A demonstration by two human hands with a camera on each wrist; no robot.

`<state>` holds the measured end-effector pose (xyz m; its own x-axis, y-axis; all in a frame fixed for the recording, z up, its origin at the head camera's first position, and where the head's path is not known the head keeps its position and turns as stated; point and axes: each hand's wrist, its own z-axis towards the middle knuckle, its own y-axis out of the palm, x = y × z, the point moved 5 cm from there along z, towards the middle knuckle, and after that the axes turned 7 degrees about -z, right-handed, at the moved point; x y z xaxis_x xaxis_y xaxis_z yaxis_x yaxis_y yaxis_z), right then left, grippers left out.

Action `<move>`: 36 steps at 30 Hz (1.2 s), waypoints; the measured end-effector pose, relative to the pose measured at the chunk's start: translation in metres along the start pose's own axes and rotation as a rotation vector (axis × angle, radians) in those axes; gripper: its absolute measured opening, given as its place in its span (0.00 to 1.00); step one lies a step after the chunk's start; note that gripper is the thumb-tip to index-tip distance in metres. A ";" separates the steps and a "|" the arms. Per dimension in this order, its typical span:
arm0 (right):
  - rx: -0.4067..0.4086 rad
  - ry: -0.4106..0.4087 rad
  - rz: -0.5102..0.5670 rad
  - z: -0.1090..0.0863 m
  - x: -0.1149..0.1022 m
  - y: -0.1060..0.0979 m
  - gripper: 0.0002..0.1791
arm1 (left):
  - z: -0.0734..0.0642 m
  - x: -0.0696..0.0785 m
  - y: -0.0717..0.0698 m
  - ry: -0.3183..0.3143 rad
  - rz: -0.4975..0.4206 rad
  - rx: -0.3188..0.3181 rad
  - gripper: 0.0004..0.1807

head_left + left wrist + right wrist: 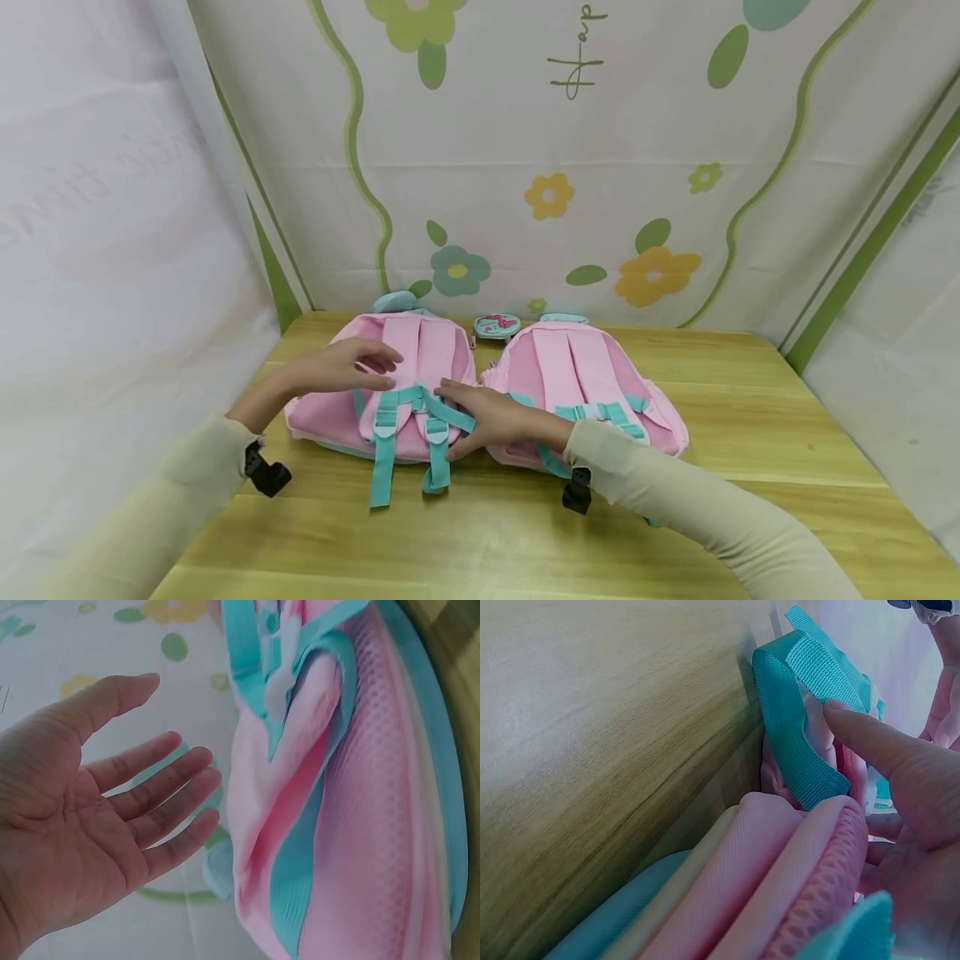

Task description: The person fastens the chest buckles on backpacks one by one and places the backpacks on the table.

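**Left pink backpack (435, 350): one hand above, one at the webbing**

From my remote station I find two pink backpacks side by side on the wooden table (480, 542), straps facing up. The left pink backpack lies beneath the person's hands; the right pink backpack (592, 367) lies just beside it, partly behind the right forearm.

The left hand (352, 365) is over the outer side of the left pink backpack. The left wrist view shows its palm, with thumb and fingers spread and holding nothing; a gap separates the fingertips from the bag.

The right hand (491, 414) is at the inner lower edge of the same bag. Its thumb is extended and parted from the fingers, beside the turquoise webbing (787, 712). I cannot tell whether the thumb actually touches it; I see no closed grip.

Of the same bag's two lower straps, the outer strap end (382, 475) runs down onto the table, and the inner strap end (437, 475) forms a loop. Each passes through a white adjuster. On the right pink backpack, a white buckle (595, 412) sits on the cross strap.

A round pouch (497, 326) sits behind and between the bags, in front of the floral backdrop (495, 142).
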<state>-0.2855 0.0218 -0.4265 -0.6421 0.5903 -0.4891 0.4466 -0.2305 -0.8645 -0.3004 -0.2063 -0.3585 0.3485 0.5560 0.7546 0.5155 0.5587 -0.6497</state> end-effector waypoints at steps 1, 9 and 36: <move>0.000 -0.001 0.000 0.000 0.000 0.000 0.54 | 0.003 0.002 0.004 -0.001 0.001 -0.005 0.27; 0.008 -0.010 -0.006 0.000 0.001 0.000 0.54 | 0.018 0.010 0.027 0.038 0.099 -0.044 0.25; 0.009 -0.029 -0.005 -0.001 -0.001 0.000 0.54 | 0.031 0.007 0.048 0.029 0.068 0.177 0.22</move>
<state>-0.2846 0.0221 -0.4259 -0.6624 0.5690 -0.4874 0.4377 -0.2340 -0.8681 -0.2975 -0.1567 -0.3868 0.4014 0.5795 0.7093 0.3451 0.6217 -0.7032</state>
